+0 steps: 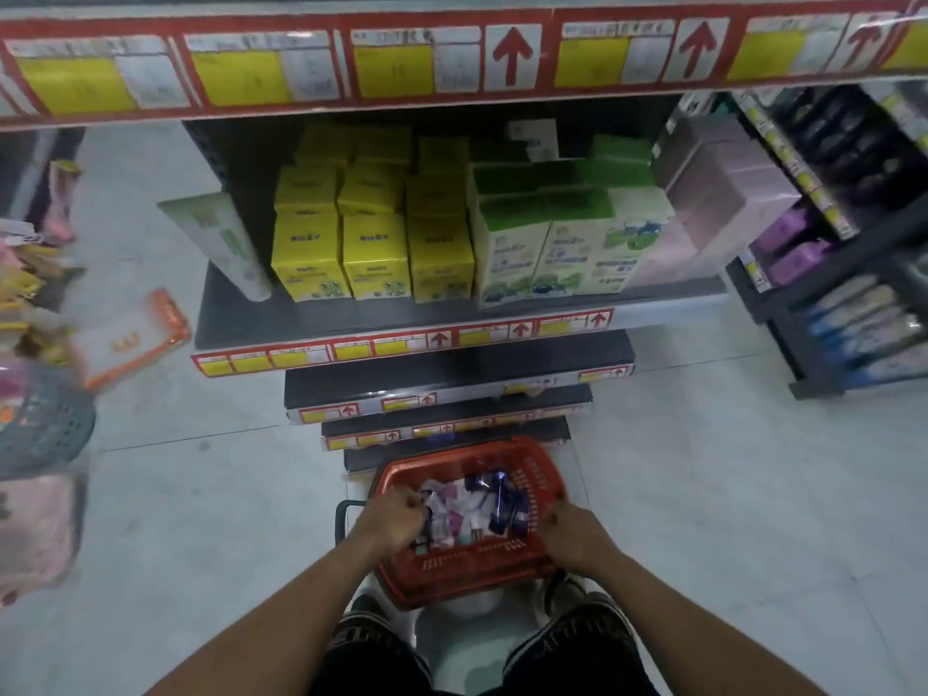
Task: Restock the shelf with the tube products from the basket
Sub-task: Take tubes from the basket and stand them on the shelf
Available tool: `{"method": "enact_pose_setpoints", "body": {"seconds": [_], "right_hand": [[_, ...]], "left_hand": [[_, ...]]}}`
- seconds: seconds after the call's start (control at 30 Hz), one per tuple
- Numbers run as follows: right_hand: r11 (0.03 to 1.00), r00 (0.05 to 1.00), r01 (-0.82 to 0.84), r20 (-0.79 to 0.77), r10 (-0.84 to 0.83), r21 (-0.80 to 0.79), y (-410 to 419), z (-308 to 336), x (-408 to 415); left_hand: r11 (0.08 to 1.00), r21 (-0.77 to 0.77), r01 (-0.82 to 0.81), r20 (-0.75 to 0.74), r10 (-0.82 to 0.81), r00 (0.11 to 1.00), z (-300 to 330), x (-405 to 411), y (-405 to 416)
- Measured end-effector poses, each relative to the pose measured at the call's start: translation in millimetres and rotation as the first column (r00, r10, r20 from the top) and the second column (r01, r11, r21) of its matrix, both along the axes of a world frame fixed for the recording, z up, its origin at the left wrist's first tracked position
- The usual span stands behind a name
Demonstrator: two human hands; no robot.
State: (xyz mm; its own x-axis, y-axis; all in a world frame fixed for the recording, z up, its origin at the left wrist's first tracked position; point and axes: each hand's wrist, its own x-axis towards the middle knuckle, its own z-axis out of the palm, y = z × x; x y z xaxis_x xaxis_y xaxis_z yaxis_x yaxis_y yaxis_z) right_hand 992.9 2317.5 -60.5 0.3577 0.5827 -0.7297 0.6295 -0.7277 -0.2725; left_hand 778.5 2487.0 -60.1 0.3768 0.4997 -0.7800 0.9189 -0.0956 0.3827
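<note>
Tube products (472,509), piled in red basket (467,565)

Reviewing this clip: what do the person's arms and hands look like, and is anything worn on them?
Both forearms are bare right up to the bottom edge of the picture, with no sleeves in view. The left hand and right hand wear no gloves; no watch or wristband shows. Rings cannot be judged through the blur.

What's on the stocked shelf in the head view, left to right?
Leaning pale green box → yellow boxes → green-and-white boxes → pink boxes.
</note>
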Motion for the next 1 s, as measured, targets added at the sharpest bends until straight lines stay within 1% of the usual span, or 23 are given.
{"method": "enact_pose_setpoints", "body": {"seconds": [0.1, 0.2, 0.23, 0.3, 0.33, 0.4, 0.43, 0.47, 0.57, 0.6, 0.63, 0.67, 0.7, 0.73, 0.77, 0.8, 0.87, 0.9, 1.0], "right_hand": [[0.994, 0.994, -0.111, -0.017, 0.111, -0.016, -2.6, -24.8, 21.5], [0.987, 0.987, -0.158, -0.03, 0.157, -0.019, -7.7, -49.0, 42.7], [0.98, 0.979, -0.2, -0.033, 0.2, -0.017, -9.6, -55.7, 49.0], [0.962, 0.962, -0.273, -0.035, 0.272, -0.017, -14.5, -73.0, 58.9], [0.959, 0.959, -0.282, -0.039, 0.281, -0.005, -15.7, -83.1, 62.1], [0.944, 0.944, -0.329, -0.018, 0.328, -0.025, -15.4, -113.0, 68.7], [0.949, 0.95, -0.314, -0.008, 0.313, -0.019, -13.1, -130.3, 70.3], [0.952, 0.952, -0.304, 0.011, 0.305, -0.037, -8.9, -147.0, 70.4], [0.965, 0.966, -0.255, 0.028, 0.257, -0.065, 5.9, -206.5, 64.3], [0.96, 0.963, -0.267, 0.017, 0.269, -0.079, 11.6, -229.8, 62.3], [0.956, 0.959, -0.279, 0.017, 0.282, -0.096, 17.1, -254.1, 60.8], [0.969, 0.976, -0.218, -0.01, 0.219, -0.115, 21.2, -280.0, 59.6], [0.974, 0.982, -0.189, -0.03, 0.186, -0.122, 23.0, -308.2, 57.9], [0.976, 0.983, -0.181, -0.025, 0.18, -0.123, 24.7, -336.1, 55.2], [0.968, 0.976, -0.216, -0.019, 0.215, -0.125, 28.7, -362.3, 52.0], [0.98, 0.988, -0.156, -0.042, 0.151, -0.123, 33.6, -385.7, 48.2], [0.983, 0.992, -0.104, -0.084, 0.093, -0.15, 42.3, -433.2, 40.8], [0.981, 0.989, -0.135, -0.075, 0.125, -0.139, 45.7, -452.3, 39.0], [0.993, 0.994, -0.035, -0.103, 0.023, -0.116, 53.3, -497.5, 33.8]], "left_hand": [[0.999, -0.013, -0.03, -0.011, 0.03, 0.999, -15.5, 17.4, -9.1], [0.999, -0.01, -0.036, -0.021, 0.036, 0.999, -24.2, 37.3, -21.7], [0.998, -0.018, -0.054, -0.011, 0.053, 0.999, -31.2, 43.1, -23.9], [0.997, -0.024, -0.073, 0.007, 0.073, 0.997, -53.7, 49.4, -30.1], [0.997, -0.031, -0.077, -0.006, 0.077, 0.997, -62.1, 49.7, -31.2], [0.986, -0.075, -0.15, -0.008, 0.15, 0.989, -99.8, 53.0, -33.9], [0.981, -0.099, -0.164, -0.022, 0.163, 0.986, -122.8, 51.1, -33.7], [0.984, -0.107, -0.14, -0.047, 0.136, 0.99, -146.1, 49.7, -32.1], [0.997, -0.047, -0.066, -0.105, 0.061, 0.993, -222.3, 46.3, -23.6], [0.999, -0.011, -0.032, -0.103, 0.031, 0.994, -240.9, 48.2, -20.9], [1.0, -0.01, -0.026, -0.098, 0.025, 0.995, -265.8, 48.2, -19.2], [1.0, -0.007, -0.016, -0.071, 0.015, 0.997, -292.0, 47.5, -19.4], [0.999, -0.051, -0.012, -0.07, 0.009, 0.998, -316.9, 48.9, -16.6], [0.997, -0.069, -0.019, -0.088, 0.012, 0.996, -342.8, 47.7, -13.1], [0.992, -0.098, -0.086, -0.102, 0.076, 0.992, -367.1, 46.8, -8.6], [0.984, -0.118, -0.133, -0.089, 0.123, 0.988, -394.7, 44.6, -4.6], [0.995, -0.027, -0.091, -0.074, 0.089, 0.993, -445.9, 41.4, 3.8], [0.996, 0.015, -0.085, -0.054, 0.086, 0.995, -463.7, 41.8, 6.2], [0.994, 0.04, -0.097, -0.012, 0.098, 0.995, -494.4, 43.6, 9.6]]}}
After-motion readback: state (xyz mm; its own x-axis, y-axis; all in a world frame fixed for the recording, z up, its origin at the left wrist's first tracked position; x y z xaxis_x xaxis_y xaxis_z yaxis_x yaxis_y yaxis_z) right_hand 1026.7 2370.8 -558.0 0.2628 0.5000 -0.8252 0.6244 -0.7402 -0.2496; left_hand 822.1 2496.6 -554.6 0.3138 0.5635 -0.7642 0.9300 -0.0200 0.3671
